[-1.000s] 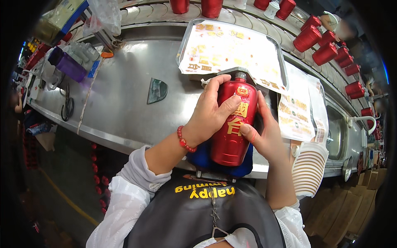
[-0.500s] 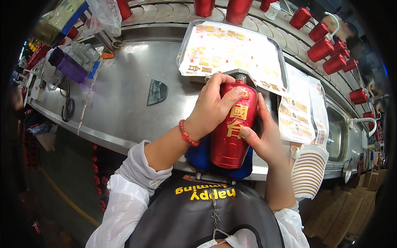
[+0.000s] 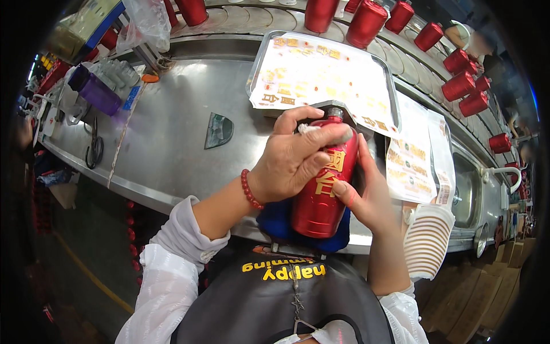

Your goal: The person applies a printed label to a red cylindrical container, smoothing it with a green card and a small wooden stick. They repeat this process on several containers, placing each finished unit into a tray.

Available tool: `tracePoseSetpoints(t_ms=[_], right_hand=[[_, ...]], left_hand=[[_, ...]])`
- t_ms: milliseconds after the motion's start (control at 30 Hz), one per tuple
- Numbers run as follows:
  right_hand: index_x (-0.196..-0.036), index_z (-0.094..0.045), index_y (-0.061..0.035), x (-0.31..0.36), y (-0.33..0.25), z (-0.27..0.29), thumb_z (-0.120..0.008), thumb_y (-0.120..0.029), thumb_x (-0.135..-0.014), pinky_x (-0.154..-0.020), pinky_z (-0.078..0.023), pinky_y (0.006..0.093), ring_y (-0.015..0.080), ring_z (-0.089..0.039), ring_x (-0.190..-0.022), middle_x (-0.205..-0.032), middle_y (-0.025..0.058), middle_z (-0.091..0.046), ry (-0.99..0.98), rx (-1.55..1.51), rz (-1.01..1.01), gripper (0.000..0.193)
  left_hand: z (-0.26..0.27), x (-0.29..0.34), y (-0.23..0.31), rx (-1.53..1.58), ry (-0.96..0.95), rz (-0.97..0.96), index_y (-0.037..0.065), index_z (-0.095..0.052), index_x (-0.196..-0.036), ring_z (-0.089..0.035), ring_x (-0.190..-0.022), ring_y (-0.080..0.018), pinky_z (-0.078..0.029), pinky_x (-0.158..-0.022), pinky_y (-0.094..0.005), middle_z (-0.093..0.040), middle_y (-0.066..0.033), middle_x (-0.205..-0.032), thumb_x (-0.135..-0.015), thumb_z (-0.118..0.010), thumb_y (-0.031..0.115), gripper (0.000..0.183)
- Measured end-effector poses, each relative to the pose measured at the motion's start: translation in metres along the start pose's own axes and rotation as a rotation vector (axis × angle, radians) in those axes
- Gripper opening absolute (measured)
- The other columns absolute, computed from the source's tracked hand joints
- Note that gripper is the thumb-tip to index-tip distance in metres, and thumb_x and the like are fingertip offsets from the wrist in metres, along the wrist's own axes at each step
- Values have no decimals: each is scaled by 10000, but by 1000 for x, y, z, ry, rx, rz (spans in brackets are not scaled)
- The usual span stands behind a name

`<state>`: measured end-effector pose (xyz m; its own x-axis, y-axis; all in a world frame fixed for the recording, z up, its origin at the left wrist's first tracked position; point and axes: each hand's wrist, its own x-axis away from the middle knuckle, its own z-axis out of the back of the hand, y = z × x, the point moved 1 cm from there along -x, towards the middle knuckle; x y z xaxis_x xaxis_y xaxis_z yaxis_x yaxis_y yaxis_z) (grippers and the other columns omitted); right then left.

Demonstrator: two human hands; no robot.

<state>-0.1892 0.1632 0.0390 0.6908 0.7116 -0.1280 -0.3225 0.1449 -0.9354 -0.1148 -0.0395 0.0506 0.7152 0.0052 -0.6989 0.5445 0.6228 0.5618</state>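
A glossy red bottle [image 3: 318, 215] with raised gold characters leans on a blue cloth pad [image 3: 275, 219], its grey neck pointing away from me. My right hand [image 3: 372, 195] grips its right side, the thumb lying across the front beside the lower gold character. My left hand [image 3: 286, 157] is bent over the upper left of the bottle, with fingers reaching to the shoulder. A small white wad [image 3: 307, 129], perhaps tissue or cloth, shows between those fingers. The hand partly covers the gold characters.
Beyond the bottle stands a metal tray [image 3: 250, 86] with sheets of gold stickers. More sticker sheets [image 3: 409, 166] and stacked white cups [image 3: 427, 241] are at right, near a sink [image 3: 467, 189]. A dark scraper-like plate [image 3: 219, 131], scissors [image 3: 94, 146] and a conveyor [image 3: 246, 20] with red bottles surround the bench.
My left hand has shifted from flanking the bottle to lying over its upper front, and a white wad now shows in its fingers. Red bottles on the conveyor have moved right.
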Motion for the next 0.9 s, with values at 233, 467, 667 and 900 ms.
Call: tracePoseSetpoints(t_ms=[233, 467, 667, 900], right_hand=[[-1542, -212, 107, -1, -10, 3, -774, -359, -857, -1031, -464, 325, 276, -538, -1299, -1417, 274, -522, -29, 43, -54, 1001], [-1544, -197, 112, -1, -10, 3, -787, -356, -849, -1087, -421, 358, 293, -515, -1328, -1435, 285, -500, -32, 69, -13, 1024], [-1541, -195, 117, 0, -13, 4, -788, -366, -848, -1094, -414, 363, 303, -509, -1336, -1442, 290, -491, -39, 57, -29, 1032], [-1547, -199, 99, 0, -8, 4, -777, -382, -853, -1087, -421, 370, 309, -529, -1323, -1417, 282, -527, -31, 57, 6, 1024]], left_hand=[[-11, -11, -24, 193, 3, 251, 34, -660, -1175, -595, -1070, -173, -414, -1017, -333, -676, -84, -1187, -1062, -497, 251, 293], [-26, -11, -30, 483, 56, 457, 51, -650, -1068, -552, -1022, -148, -408, -976, -304, -653, -44, -1074, -996, -611, 187, 158], [-28, -12, -26, 412, 159, 444, 103, -666, -976, -524, -1009, -201, -332, -1005, -363, -684, -23, -972, -951, -635, 195, 100], [0, 14, 8, -48, 1, -42, 161, -697, -1256, -471, -1184, -276, -350, -1054, -451, -662, -12, -1157, -991, -574, 360, 353]])
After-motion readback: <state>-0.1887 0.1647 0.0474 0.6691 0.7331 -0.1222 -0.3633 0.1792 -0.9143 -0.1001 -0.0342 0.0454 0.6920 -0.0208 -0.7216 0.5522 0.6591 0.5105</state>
